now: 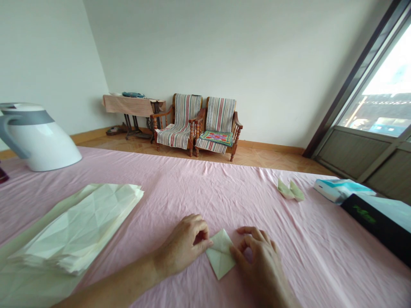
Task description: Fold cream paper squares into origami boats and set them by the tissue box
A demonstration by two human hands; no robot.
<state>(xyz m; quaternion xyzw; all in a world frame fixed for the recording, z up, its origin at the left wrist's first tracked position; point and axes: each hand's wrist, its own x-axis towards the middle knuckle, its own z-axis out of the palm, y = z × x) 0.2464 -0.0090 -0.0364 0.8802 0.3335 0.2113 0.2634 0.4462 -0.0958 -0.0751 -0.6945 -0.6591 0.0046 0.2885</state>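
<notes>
A small pale-green folded paper (220, 259) lies on the pink cloth before me, turned like a diamond with creases meeting near its middle. My left hand (186, 244) pinches its left corner between thumb and curled fingers. At the opposite corner, the thumb of my right hand (260, 261) presses on the paper, its fingers bent around toward it; the underside of this grip is hidden. To the left rests a stack of creased pale-green sheets (80, 222) on a larger sheet (19, 282). A folded paper boat shape (290, 191) stands farther off to the right.
The pink cloth (180, 184) covers the table. A white and grey jug (54, 141) stands at back left. On the right are a tissue pack (340, 190) and a black box (369, 218). Two wooden chairs (214, 119) and a small covered table (128, 105) stand against the wall.
</notes>
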